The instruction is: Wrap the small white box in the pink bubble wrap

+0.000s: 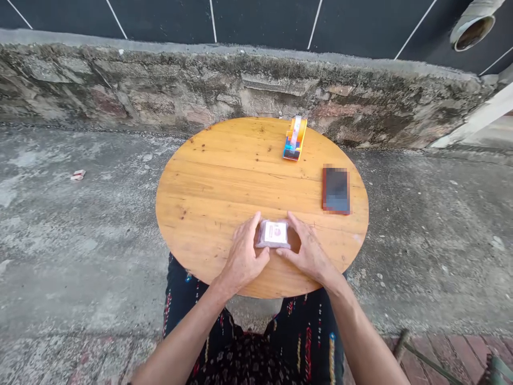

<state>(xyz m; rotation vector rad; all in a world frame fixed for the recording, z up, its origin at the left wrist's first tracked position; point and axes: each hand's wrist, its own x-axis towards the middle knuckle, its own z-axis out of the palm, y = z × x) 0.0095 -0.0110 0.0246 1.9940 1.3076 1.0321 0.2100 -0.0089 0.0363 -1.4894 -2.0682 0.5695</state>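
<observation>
A small packet [276,233] in crinkled, see-through plastic, with a white label bearing a reddish print, lies near the front of the round wooden table [212,182]. My left hand [245,247] curves round its left side, index fingertip at the far corner and thumb by the near edge. From the right, my right hand [306,246] does the same, its thumb at the near edge. The packet sits between both hands; the other fingers are partly hidden.
At the table's far side stands a yellow and blue tape dispenser [295,139]. A blurred dark flat object with a red edge [336,190] lies at the right. Behind runs a stone wall base [192,91]. A crumpled pack [78,175] lies on the concrete ground at left.
</observation>
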